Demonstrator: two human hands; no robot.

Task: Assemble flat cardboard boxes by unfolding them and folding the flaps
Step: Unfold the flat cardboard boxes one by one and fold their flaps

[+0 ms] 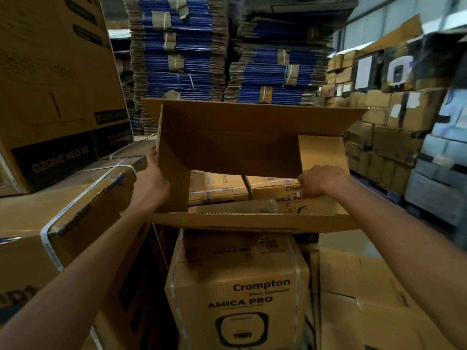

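**Open brown carton held between two hands in a crowded store room**

A plain brown corrugated cardboard box point(235, 137), unfolded and open toward the camera, is held up at the middle of the view, its near bottom flap point(252, 221) lying flat and sticking out toward the person. The left hand point(151, 183) lies against the box's left side flap, fingers laid along the cardboard and partly hidden behind its edge, so how tightly they close cannot be told. The right hand point(321, 181) is curled shut over the lower edge of the small right-hand inner flap point(323, 155), knuckles up, pinching it.

Just below the held box stands a sealed brown carton printed "Crompton AMICA PRO" point(237, 294), bound with white straps; more cartons of the same print point(219, 190) show through the open box. To the left, a strapped brown carton point(63, 218) sits close beside the left forearm, with a tall carton marked "OZONE NEO 65" point(55, 97) on top of it. At lower right lies loose, torn brown cardboard point(366, 299). Behind rise two tall stacks of flat blue-and-brown cartons point(182, 51) tied in bundles, and on the right a wall of stacked brown boxes point(384, 127).
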